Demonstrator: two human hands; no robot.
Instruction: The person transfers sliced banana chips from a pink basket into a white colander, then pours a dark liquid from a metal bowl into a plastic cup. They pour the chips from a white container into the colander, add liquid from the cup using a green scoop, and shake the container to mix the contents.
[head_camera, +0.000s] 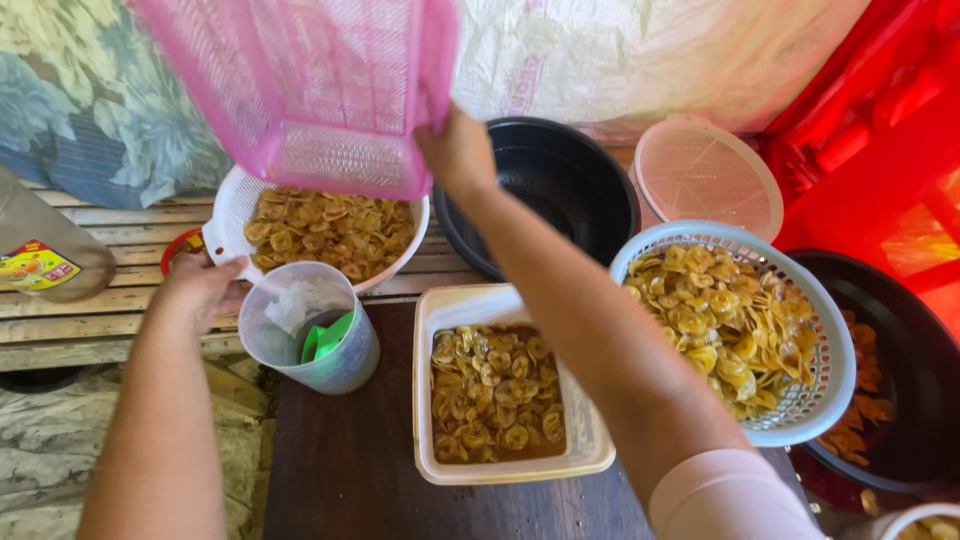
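My right hand (455, 150) grips the edge of a pink mesh basket (320, 90) held tilted in the air above a white strainer (228, 215) full of yellow banana chips. My left hand (200, 285) rests on the handle side of that white strainer, next to a clear plastic cup (345, 370) that holds a green scoop and a crumpled bag. In front of me a cream rectangular tub (590, 445) holds banana chips in brownish liquid.
A pale blue mesh basket (815, 400) with chips stands at the right, over a black basin (915, 350) with darker chips. A black bowl (560, 170) and a pink round strainer (710, 175) sit behind. A bottle (45, 250) lies at left on wooden slats.
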